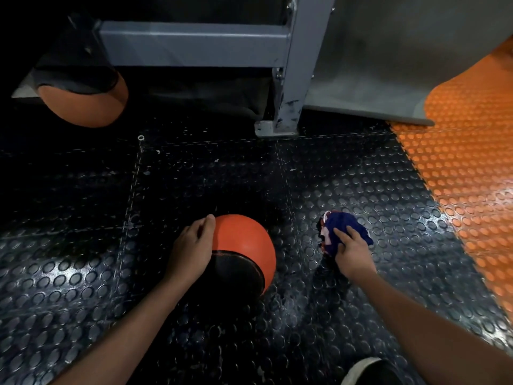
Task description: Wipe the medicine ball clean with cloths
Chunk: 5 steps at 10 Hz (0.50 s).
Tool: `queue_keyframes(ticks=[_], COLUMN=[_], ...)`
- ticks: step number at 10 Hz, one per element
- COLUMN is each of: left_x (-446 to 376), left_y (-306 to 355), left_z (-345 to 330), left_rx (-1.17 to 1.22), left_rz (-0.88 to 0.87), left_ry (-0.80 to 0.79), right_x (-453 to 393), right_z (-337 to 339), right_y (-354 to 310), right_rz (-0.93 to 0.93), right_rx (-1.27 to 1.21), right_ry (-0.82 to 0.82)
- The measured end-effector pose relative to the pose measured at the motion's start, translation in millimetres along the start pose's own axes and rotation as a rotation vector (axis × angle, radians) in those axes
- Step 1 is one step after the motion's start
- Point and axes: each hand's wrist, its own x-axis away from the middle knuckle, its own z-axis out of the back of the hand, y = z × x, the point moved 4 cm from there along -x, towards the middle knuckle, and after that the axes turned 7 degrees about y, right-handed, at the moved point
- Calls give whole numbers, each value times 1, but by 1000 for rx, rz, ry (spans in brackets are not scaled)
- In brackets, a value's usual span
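Observation:
An orange and black medicine ball [244, 245] rests on the black studded floor just in front of me. My left hand [193, 245] lies against its left side, fingers curled over the top edge. To the right of the ball, a crumpled blue cloth [342, 227] with white and red patches lies on the floor. My right hand [351, 252] has its fingers closed on the near side of that cloth. The cloth and the ball are apart.
A second orange and black ball [86, 107] sits at the back left under a grey metal rack [288, 79]. Orange studded flooring [466, 168] runs along the right. A grey mat [374, 65] lies behind the rack post. A shoe [372, 370] shows at the bottom.

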Motion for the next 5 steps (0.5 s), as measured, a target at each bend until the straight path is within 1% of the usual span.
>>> queue_keyframes(ticks=[2, 3, 4, 5], left_x=[0, 0, 5, 8], left_y=[2, 2, 6, 10], left_z=[0, 0, 3, 5], left_rx=[-26, -20, -28, -72], left_rz=[-10, -19, -4, 19], left_ry=[32, 34, 25, 22], right_x=[-13, -11, 2, 18], right_z=[9, 10, 13, 14], right_y=[0, -3, -19, -57], right_rz=[-16, -13, 78, 264], right_rx=[10, 28, 10, -95], right_ry=[-61, -63, 42, 41])
